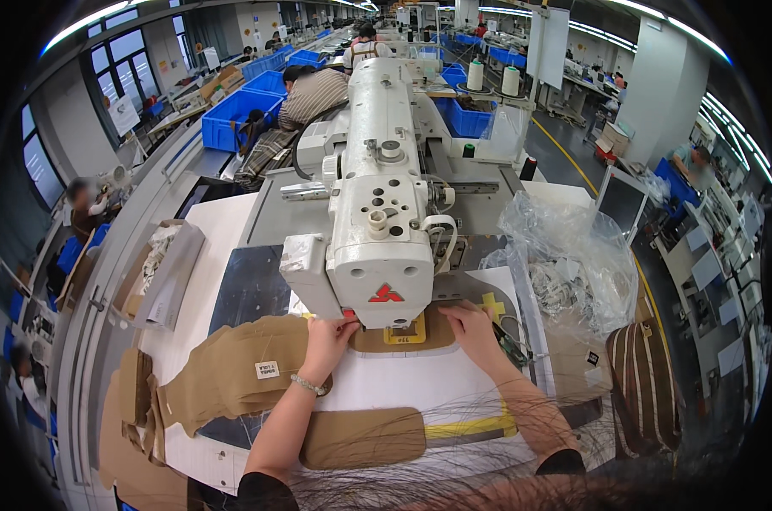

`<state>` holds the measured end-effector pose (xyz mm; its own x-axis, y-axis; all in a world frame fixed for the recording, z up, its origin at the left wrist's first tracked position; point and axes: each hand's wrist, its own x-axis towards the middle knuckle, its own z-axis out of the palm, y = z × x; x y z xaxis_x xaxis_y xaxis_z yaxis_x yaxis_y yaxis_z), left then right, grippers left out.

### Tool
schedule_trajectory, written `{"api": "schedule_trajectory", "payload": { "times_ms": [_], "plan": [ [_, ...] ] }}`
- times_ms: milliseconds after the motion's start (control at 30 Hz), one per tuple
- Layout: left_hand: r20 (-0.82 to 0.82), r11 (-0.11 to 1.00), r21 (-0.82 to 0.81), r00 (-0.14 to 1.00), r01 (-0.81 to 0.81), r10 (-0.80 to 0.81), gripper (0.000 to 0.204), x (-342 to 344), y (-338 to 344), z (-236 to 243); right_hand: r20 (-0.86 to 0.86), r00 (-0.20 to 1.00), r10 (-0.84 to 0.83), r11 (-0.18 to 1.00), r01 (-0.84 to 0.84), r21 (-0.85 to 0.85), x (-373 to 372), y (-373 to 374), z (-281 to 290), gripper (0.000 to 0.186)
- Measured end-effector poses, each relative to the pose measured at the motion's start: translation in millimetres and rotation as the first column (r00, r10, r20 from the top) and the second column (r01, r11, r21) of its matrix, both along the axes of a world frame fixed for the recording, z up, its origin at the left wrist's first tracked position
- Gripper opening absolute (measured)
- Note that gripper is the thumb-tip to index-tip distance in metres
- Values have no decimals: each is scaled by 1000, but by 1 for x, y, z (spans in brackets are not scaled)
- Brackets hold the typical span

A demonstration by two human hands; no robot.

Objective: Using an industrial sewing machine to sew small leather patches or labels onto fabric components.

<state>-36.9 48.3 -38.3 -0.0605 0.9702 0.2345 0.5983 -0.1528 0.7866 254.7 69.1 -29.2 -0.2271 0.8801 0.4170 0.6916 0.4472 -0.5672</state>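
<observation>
A white industrial sewing machine (375,213) stands mid-view, its head over a brown fabric piece (377,341) with a yellow frame (407,337) on top under the needle area. My left hand (326,341) is closed on the piece's left edge beside the machine head, fingertips partly hidden. My right hand (475,336) has bent fingers closed on its right edge. A white board (377,387) lies beneath. A second brown piece (360,439) lies nearer me, beside a yellow strip (463,426). A pile of brown pieces (228,370) with a white label lies left.
Left are an open grey box (169,285) and blue bins (231,119). Right are crumpled plastic bags (573,255) and a striped brown fabric bundle (641,387). Behind are thread cones (475,77). Other workers (309,94) (88,209) sit at stations around.
</observation>
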Motion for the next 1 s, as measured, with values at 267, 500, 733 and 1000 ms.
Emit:
{"api": "schedule_trajectory", "payload": {
  "times_ms": [267,500,733,1000],
  "plan": [
    [-329,989,121,943,89,-44,27,3,-19,25,123,990,-64,990,47,136,10,-11,4,19],
    [-647,948,30,729,318,-224,51,-3,-62,22,513,858,3,959,-147,241,23,-61,-6,35],
    [-700,949,-22,673,315,-239,57,0,-65,20,517,856,-2,954,-154,258,27,-64,-10,42],
    [-708,951,-8,669,310,-224,56,-1,-63,18,576,814,-79,928,-151,341,22,-64,-13,44]
  ]
}}
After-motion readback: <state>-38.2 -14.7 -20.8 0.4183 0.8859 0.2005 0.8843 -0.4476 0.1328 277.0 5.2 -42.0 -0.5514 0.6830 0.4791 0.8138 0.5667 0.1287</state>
